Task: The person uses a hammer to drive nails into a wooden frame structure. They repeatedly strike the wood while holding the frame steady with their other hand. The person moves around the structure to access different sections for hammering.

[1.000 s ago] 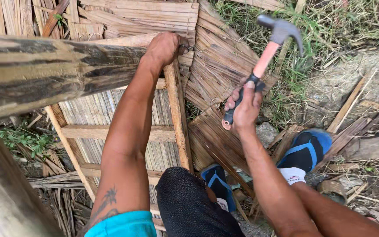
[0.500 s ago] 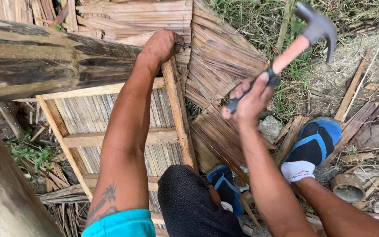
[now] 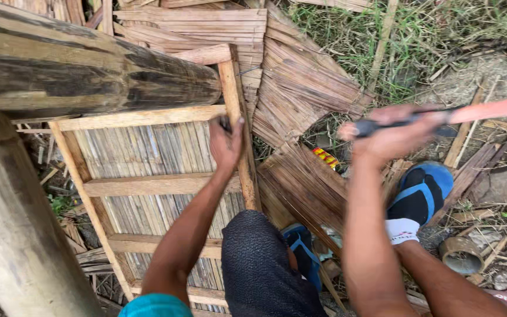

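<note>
Head view looks down on grassy ground w/ dry split-bamboo litter, where left hand [image 3: 225, 142] is closed on the pale wooden frame [image 3: 148, 185] over woven bamboo slats by a dark round log [image 3: 89, 73], and right hand [image 3: 391, 132] is fisted round a blurred orange-handled hammer [image 3: 488, 110].

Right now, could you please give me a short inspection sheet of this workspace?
Surface: wooden frame backed with bamboo slats, lying under a dark log.
Job's things: hammer handle, blurred; head out of view.
Clutter: woven panels, wood scraps, a short tube.
Grippers: left hand on the frame's upright; right hand grips the hammer handle.
Cables: nothing seen.
Surroundings: grass, bare ground, blue shoe.
</note>
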